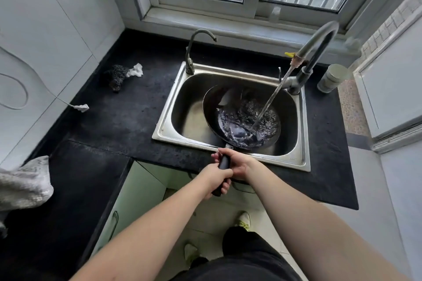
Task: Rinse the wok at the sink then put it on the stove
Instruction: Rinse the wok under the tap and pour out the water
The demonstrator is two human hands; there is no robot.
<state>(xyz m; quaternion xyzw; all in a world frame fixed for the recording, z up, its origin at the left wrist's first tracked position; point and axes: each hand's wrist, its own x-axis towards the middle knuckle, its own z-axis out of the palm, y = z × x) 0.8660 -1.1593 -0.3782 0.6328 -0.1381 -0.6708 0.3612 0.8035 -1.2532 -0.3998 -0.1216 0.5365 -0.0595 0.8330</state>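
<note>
Head view: the black wok (242,118) is held tilted inside the steel sink (173,107), water from the tall faucet (319,45) striking its bowl. Its handle (222,166) is gripped by the left hand (217,178) and the right hand (237,164), fingers curled round it.

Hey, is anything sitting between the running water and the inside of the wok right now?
Nothing visible. The stream from the faucet lands straight in the wok, which sits in the sink; the left hand and right hand hold only its handle.
</note>
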